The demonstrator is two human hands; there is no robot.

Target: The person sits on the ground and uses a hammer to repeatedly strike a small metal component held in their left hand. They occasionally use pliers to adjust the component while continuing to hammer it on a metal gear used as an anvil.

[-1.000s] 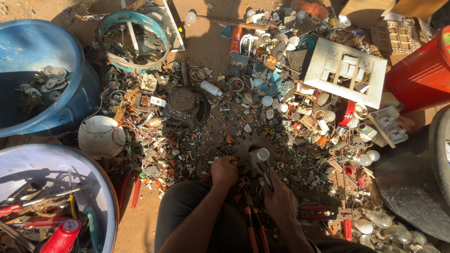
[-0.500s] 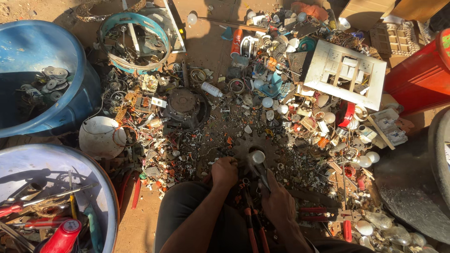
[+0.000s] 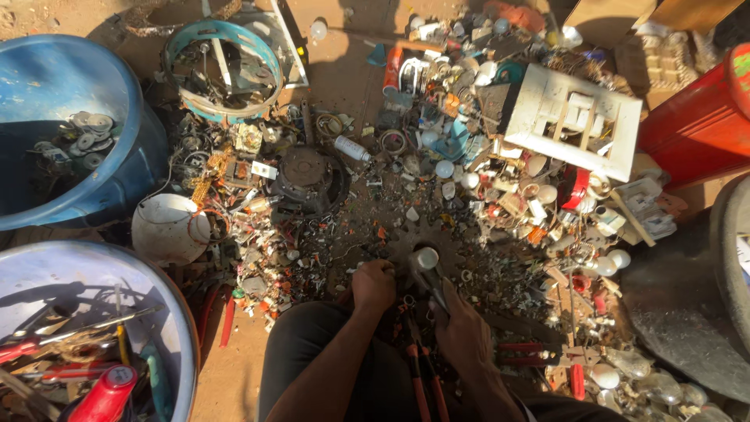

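A small bulb part point(image 3: 426, 259) with a round white top stands just in front of the person, between the two hands and low in the middle of the view. A metal tool point(image 3: 434, 287) lies under it; the right hand point(image 3: 462, 336) closes its fingers around this tool and holds it. The left hand point(image 3: 374, 285) is curled into a loose fist just beside the bulb part, resting on the ground among the scrap; I cannot tell if it holds something inside. Pliers point(image 3: 422, 375) with orange handles lie between the knees.

Around the hands the sandy ground is covered with small broken pieces: white round bulb caps, bits of copper wire, red and orange plastic. A dark round motor point(image 3: 306, 178), dusty and rusty, lies further out. To its left is a white dome point(image 3: 166, 228), smooth and cracked at the edge. A white plastic switch plate point(image 3: 574, 121), rectangular with square openings, rests on the heap at the upper right. A blue plastic tub point(image 3: 125, 148) at the left holds flat grey metal discs. A grey basin point(image 3: 176, 328) at the lower left holds tools with red handles. A red container point(image 3: 699, 121) stands at the right edge.
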